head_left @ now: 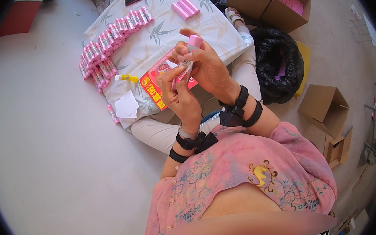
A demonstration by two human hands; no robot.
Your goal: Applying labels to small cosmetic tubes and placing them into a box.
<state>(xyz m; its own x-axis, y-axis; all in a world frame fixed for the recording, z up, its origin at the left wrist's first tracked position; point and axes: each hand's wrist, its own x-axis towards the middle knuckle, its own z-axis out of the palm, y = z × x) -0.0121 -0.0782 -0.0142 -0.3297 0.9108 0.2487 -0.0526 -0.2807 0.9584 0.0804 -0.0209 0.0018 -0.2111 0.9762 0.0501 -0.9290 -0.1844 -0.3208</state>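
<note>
From the head camera, both hands meet above the lap, over the near edge of a leaf-patterned cloth (154, 40). The right hand (208, 68) curls its fingers around a small pink-capped tube (193, 45), the cap poking out above the fingertips. The left hand (179, 96) pinches the tube's lower end between thumb and fingers; most of the tube's body is hidden behind them. A red printed sheet (154, 91) lies on the cloth just under the hands, partly covered. Rows of pink tubes (106, 46) lie further out, with a yellow-capped tube (126, 78) beside them. A black bag (277, 62) sits to the right, its contents hard to make out
</note>
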